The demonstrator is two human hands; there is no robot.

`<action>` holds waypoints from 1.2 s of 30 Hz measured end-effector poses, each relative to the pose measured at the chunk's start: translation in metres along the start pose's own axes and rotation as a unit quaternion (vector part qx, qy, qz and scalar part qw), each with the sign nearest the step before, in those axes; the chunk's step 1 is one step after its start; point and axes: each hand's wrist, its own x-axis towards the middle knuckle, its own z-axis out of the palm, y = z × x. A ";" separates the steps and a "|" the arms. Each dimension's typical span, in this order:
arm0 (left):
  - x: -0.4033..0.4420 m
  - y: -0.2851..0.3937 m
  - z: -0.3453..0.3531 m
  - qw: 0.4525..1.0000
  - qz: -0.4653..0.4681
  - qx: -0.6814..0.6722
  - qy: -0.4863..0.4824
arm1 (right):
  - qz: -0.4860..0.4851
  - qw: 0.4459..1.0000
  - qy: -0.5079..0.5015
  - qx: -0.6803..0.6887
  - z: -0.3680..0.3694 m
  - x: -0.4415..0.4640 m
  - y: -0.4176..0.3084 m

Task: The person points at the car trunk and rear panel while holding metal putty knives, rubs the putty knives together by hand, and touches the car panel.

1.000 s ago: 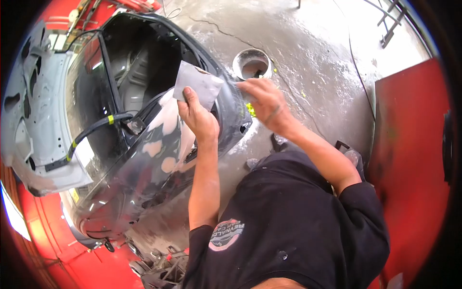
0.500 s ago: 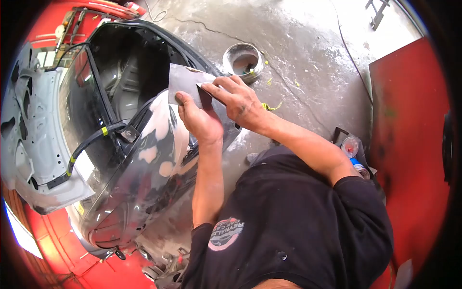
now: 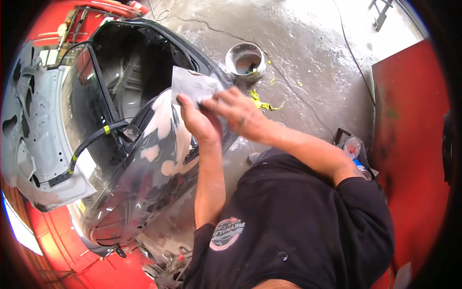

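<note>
My left hand (image 3: pixel 204 124) grips a thin, flat, light grey sheet (image 3: pixel 190 85) from below, thumb on its upper face and fingers hidden underneath. A brownish mark shows at the sheet's far edge. Blurred by motion, my right hand (image 3: pixel 243 113) is closed at the sheet's lower right corner, pinching a dark flat piece (image 3: pixel 200 105) that is mostly hidden by the fingers. Whether that piece is separate from the sheet I cannot tell. Just beyond the hands is a dark car body (image 3: pixel 144 178) with pale, smooth patches (image 3: pixel 161 118) on its panel.
A white bucket (image 3: pixel 260 72) with something inside stands on the wet-looking concrete floor (image 3: pixel 298 62). Crumpled yellow tape (image 3: pixel 262 102) lies near it. A bare grey panel (image 3: pixel 45 130) stands at left. A red surface (image 3: pixel 414 144) rises at right, and a dark cable (image 3: pixel 349 48) crosses the floor.
My right hand has shifted slightly, its fingers now lower and blurred. The dark piece, seen as a triangle before, is mostly covered. My left hand keeps hold of the sheet.
</note>
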 end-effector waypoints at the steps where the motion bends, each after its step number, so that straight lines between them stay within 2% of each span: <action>1: -0.003 0.007 0.010 0.999 -0.023 -0.006 0.049 | -0.008 1.000 -0.016 0.007 0.004 -0.005 -0.009; 4: 0.002 -0.002 -0.008 0.998 -0.023 -0.053 -0.023 | 0.004 1.000 -0.005 0.003 0.003 0.017 -0.002; 5: 0.006 -0.005 -0.023 0.998 -0.027 -0.010 -0.048 | 0.006 1.000 -0.007 -0.010 0.000 0.029 -0.003; 8: 0.001 0.004 -0.006 0.999 -0.040 -0.027 0.002 | -0.009 1.000 0.001 -0.011 0.007 0.016 -0.008; 9: 0.002 0.007 0.000 0.998 -0.033 -0.006 0.046 | -0.010 1.000 -0.027 0.009 0.010 0.008 -0.013; 13: 0.005 -0.005 -0.014 0.999 -0.007 0.008 -0.042 | 0.023 1.000 0.011 -0.003 0.003 0.026 -0.002; 16: -0.003 -0.010 -0.011 0.999 0.033 0.034 -0.009 | 0.027 1.000 0.010 -0.008 0.011 0.021 0.003; 19: -0.001 -0.007 -0.008 0.998 0.007 0.042 0.044 | 0.022 1.000 -0.020 -0.006 0.018 -0.007 -0.008; 22: 0.004 -0.013 -0.018 1.000 0.017 0.018 0.006 | 0.017 1.000 -0.002 -0.013 0.015 0.005 0.012; 23: 0.001 -0.015 -0.015 1.000 0.011 0.005 0.028 | 0.033 0.999 -0.007 -0.020 0.013 0.010 0.016; 26: 0.002 -0.019 -0.018 1.000 0.003 -0.017 0.004 | 0.028 0.999 0.000 -0.020 0.012 0.008 0.020; 30: 0.007 -0.009 -0.020 0.999 -0.009 0.016 0.034 | -0.017 0.999 -0.025 -0.027 0.010 -0.009 0.018; 34: 0.009 -0.012 -0.027 0.999 -0.018 -0.001 0.026 | 0.000 0.998 -0.045 -0.045 0.008 -0.004 0.040; 36: 0.014 -0.006 -0.028 1.000 -0.022 0.003 0.014 | -0.024 0.997 -0.053 -0.047 0.001 -0.003 0.038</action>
